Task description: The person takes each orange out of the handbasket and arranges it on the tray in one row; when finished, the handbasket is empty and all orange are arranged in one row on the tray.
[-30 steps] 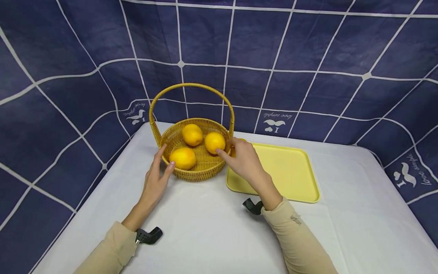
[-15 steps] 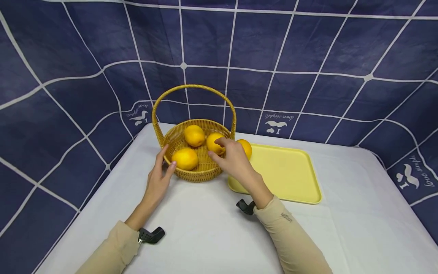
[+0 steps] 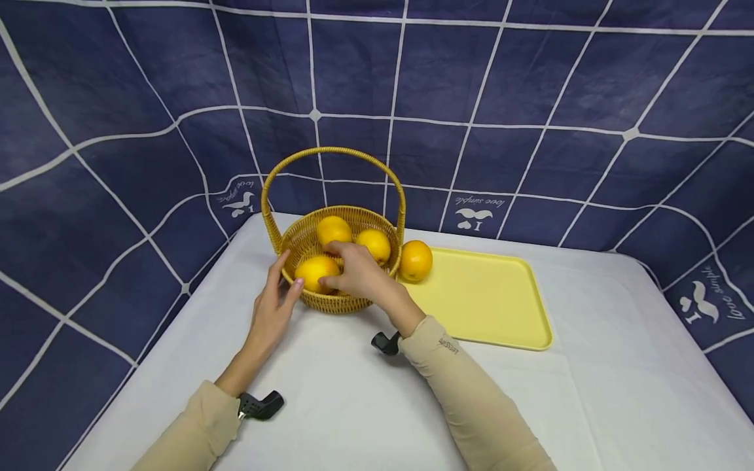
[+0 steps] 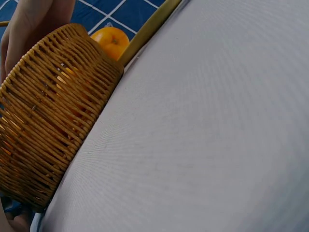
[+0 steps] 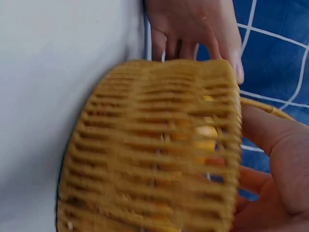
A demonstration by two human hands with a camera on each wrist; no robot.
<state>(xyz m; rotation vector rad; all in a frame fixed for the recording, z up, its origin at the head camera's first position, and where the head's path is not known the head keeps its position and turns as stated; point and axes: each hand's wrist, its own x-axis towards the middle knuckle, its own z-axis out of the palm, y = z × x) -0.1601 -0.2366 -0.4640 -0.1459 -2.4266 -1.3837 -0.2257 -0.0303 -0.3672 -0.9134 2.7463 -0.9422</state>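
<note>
A wicker basket [image 3: 347,302] with a tall hoop handle [image 3: 333,152] holds three oranges. My right hand [image 3: 344,269] reaches in over the front rim, thumb and fingers curled around the front orange [image 3: 311,270]. Two more oranges [image 3: 333,229] [image 3: 375,244] lie behind it. My left hand [image 3: 287,275] touches the basket's left wall with straight fingers. Another orange [image 3: 415,260] sits in the left corner of the yellow tray [image 3: 495,301]. The right wrist view has the basket wall [image 5: 154,150] close up, with my left hand [image 5: 193,24] behind it.
A white cloth covers the table [image 3: 365,405], which ends at a dark blue grid-patterned backdrop [image 3: 471,78] on the left and at the back. In the left wrist view the basket [image 4: 48,130] stands left of the bare cloth [image 4: 207,135].
My right hand left an orange on the tray's left corner and moved left into the basket, onto the front orange. The left hand has stayed at the basket.
</note>
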